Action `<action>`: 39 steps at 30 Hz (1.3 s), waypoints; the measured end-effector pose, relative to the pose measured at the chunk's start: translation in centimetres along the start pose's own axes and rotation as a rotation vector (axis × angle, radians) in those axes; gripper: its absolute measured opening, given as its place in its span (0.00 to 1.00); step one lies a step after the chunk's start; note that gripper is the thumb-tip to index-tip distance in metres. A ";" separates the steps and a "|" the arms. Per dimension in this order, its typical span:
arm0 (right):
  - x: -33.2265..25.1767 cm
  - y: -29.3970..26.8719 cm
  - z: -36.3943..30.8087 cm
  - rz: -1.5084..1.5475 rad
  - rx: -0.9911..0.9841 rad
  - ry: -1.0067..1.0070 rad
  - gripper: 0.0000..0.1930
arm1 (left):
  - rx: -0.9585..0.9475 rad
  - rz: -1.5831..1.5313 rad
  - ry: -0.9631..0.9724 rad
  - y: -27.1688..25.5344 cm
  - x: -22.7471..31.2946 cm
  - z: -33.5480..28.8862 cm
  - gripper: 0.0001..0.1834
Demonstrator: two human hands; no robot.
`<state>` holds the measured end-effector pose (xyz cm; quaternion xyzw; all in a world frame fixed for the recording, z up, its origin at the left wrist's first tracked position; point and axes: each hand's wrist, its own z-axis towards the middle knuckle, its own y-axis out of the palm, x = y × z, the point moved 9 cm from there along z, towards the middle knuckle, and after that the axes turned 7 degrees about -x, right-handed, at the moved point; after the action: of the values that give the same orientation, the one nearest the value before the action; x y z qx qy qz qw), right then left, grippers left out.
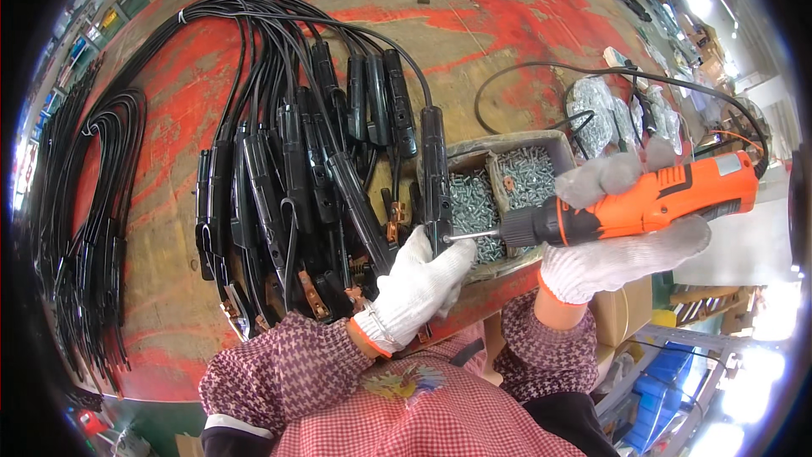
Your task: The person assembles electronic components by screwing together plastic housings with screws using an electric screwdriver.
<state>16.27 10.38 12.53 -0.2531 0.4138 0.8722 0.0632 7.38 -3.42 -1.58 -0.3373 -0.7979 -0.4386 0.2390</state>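
Note:
My left hand (pixel 419 283), in a white knit glove with an orange cuff, is closed around the lower end of a black welding electrode holder (pixel 435 161). That holder stands nearly lengthwise, its cable leaving from the far end. My right hand (pixel 626 264), gloved the same way, grips an orange and black electric screwdriver (pixel 685 195) lying level and aimed left. Its thin bit meets the holder's side just by my left fingertips; any screw there is too small to make out. Several more black holders (pixel 292 173) with copper-coloured jaws lie bunched to the left.
Behind the bit, a divided tray (pixel 565 152) holds silvery screws (pixel 474 203). The holders' black cables (pixel 228 4) arc across the red, worn table (pixel 499 25). Another cable bundle (pixel 106 118) lies far left. The screwdriver's cord (pixel 668 80) loops behind clear plastic bags (pixel 596 110).

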 end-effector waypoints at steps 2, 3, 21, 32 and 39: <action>0.5 0.6 0.1 -0.206 0.124 -0.013 0.40 | 0.021 0.007 -0.007 -0.1 -0.1 0.0 0.12; 0.5 0.6 0.1 -0.206 0.125 -0.013 0.40 | 0.021 0.008 -0.008 -0.1 0.0 0.0 0.12; 2.6 3.5 2.3 -0.386 -0.036 0.215 0.35 | 0.050 0.047 -0.011 -0.9 -0.9 0.6 0.13; 2.3 2.7 1.7 -0.377 0.071 0.170 0.34 | 0.035 0.061 -0.030 -0.7 -0.9 0.6 0.14; -0.6 2.3 1.3 -0.580 -0.028 -0.008 0.35 | -0.043 -0.052 -0.067 0.0 -0.1 -0.7 0.13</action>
<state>15.52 9.94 15.07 -0.3583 0.3118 0.8244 0.3079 7.50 -4.02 -1.31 -0.3361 -0.8043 -0.4503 0.1935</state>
